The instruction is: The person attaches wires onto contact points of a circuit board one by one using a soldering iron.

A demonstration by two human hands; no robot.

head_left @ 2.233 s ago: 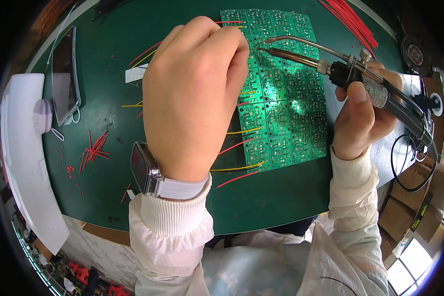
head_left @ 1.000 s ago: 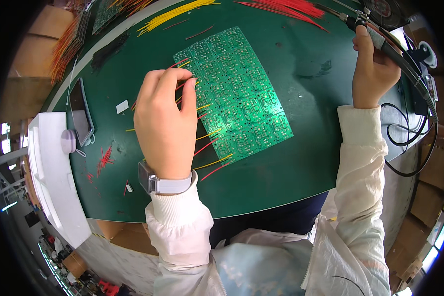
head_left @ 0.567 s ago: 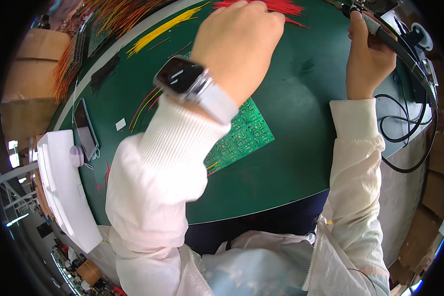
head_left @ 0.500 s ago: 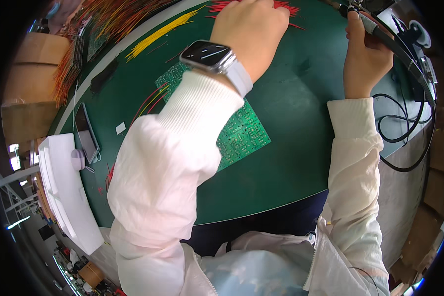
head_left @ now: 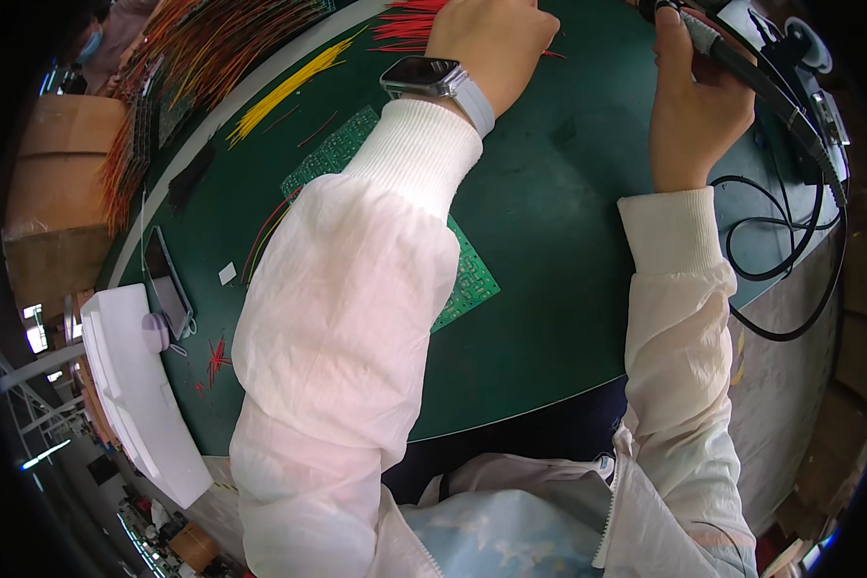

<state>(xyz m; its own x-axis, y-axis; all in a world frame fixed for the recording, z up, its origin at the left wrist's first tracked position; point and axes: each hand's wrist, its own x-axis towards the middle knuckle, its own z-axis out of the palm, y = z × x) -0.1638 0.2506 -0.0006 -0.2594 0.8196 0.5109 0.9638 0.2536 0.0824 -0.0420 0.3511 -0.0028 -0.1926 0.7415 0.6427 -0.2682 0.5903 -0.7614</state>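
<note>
My left hand (head_left: 496, 48), with a watch (head_left: 422, 73) on its wrist, reaches to the far edge of view beside a bundle of red wires (head_left: 405, 27). Its fingertips are hidden, so what they touch does not show. My right hand (head_left: 701, 120) is wrapped round the grey grip of a soldering iron (head_left: 700, 35) at the upper right; the tip does not show. Under my left forearm lies a green circuit board panel (head_left: 470, 277), partly covered by the sleeve. Red and yellow wires (head_left: 263, 236) lie at its left side.
Yellow wires (head_left: 289, 87) lie at the far left, near a larger wire heap (head_left: 217, 43). A phone (head_left: 167, 279), white foam block (head_left: 143, 395) and short red wires (head_left: 218, 361) are at left. The iron's black cable (head_left: 819, 241) loops at right. Another person (head_left: 116, 43) is beyond.
My left hand and forearm have shifted slightly, the wrist turning; more of the red bundle shows. The whole view has moved a little. My right hand keeps its grip on the soldering iron.
</note>
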